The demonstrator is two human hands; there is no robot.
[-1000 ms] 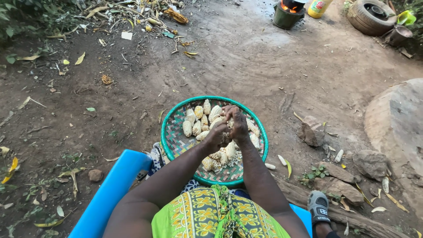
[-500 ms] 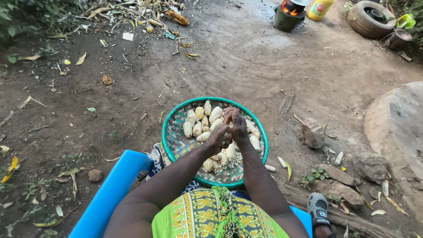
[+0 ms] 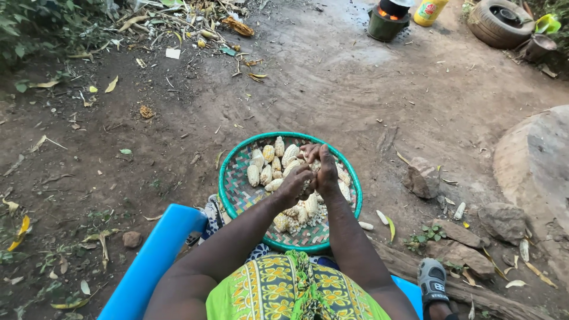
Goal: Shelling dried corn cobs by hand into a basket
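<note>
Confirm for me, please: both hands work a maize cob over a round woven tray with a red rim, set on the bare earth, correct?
Not quite: the head view shows the round woven tray has a green rim, not red. The left hand and right hand do work a maize cob over it, on the bare earth.

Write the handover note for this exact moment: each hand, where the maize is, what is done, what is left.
Left hand and right hand: closed together around one cob over the woven tray; the cob is mostly hidden.
Whole cobs: piled on the tray's far side.
Loose kernels: heaped on the near side, beside a few more cobs.
Done: some kernels are off.
Left: the cob in hand and many whole cobs.
</note>
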